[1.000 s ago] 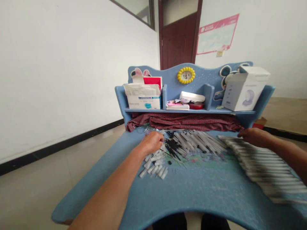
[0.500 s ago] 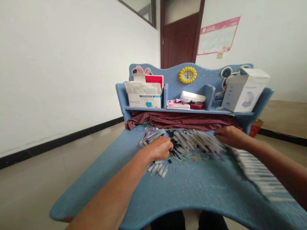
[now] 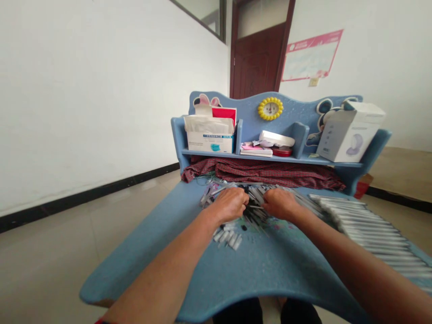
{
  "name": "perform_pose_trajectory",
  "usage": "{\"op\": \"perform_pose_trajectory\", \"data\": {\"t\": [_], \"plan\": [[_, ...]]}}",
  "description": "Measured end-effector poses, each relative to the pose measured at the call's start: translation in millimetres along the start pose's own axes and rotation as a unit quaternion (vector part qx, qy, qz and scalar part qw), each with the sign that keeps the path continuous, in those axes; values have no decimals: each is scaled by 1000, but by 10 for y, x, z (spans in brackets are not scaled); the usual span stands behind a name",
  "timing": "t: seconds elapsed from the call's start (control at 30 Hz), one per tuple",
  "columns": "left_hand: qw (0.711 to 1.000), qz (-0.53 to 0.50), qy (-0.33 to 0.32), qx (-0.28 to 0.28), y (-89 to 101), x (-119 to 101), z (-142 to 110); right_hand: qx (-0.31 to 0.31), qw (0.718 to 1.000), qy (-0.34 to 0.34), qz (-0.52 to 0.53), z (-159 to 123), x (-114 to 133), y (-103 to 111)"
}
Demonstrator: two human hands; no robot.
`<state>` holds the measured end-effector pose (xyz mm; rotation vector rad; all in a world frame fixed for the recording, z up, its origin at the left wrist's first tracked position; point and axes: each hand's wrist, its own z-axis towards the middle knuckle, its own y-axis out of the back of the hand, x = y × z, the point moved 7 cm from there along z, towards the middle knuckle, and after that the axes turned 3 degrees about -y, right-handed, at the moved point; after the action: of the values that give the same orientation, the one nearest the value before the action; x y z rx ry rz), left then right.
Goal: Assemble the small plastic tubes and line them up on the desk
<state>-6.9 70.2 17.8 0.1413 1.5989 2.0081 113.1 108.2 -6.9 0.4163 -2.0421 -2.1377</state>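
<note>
My left hand (image 3: pixel 232 204) is closed in a pinch over the left part of a pile of slim pen parts; its fingertips hide what they hold, if anything. Close by on the right, my right hand (image 3: pixel 279 203) has its fingers curled at the same pile, and their contents are hidden too. Between the hands lie black slim pieces (image 3: pixel 252 217) and clear, tube-like pen barrels (image 3: pixel 258 194), some blurred. Small whitish caps (image 3: pixel 231 238) lie in a cluster below my left hand. To the right, pens (image 3: pixel 371 229) lie side by side in a long row.
The blue table (image 3: pixel 270 265) has a curved front edge. A red checked cloth (image 3: pixel 270 173) lies along its back, under a shelf holding a mask box (image 3: pixel 209 140), a red round tin (image 3: pixel 281 151) and a white carton (image 3: pixel 349 135). A yellow flower-shaped clock (image 3: pixel 270 109) sits above.
My right hand has moved left from the pile's right end, near the pen row, to beside my left hand. My left hand stays over the pile. The view has shifted slightly.
</note>
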Motion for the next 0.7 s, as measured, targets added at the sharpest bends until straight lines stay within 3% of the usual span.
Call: {"op": "perform_pose_trajectory", "data": {"t": [0.1,0.17,0.3,0.47,0.53,0.6,0.7], "plan": [[998,-32,-16,-48,96,51,40,12,1000,-12,8,49,-10,-65],[989,-110,8,-101,170,141,55,11,1000,-22,18,71,-38,-88],[930,-302,88,-190,269,317,27,-9,997,-35,66,60,-129,-74],[856,-429,141,-252,349,356,-45,-130,976,6,177,-121,-193,146],[854,-434,149,-247,337,355,-48,-171,953,37,247,-214,-185,227],[859,-428,157,-232,295,361,-40,-192,910,67,360,-281,-165,273],[864,-435,161,-197,198,348,-20,-186,799,79,566,-321,-143,271]]}}
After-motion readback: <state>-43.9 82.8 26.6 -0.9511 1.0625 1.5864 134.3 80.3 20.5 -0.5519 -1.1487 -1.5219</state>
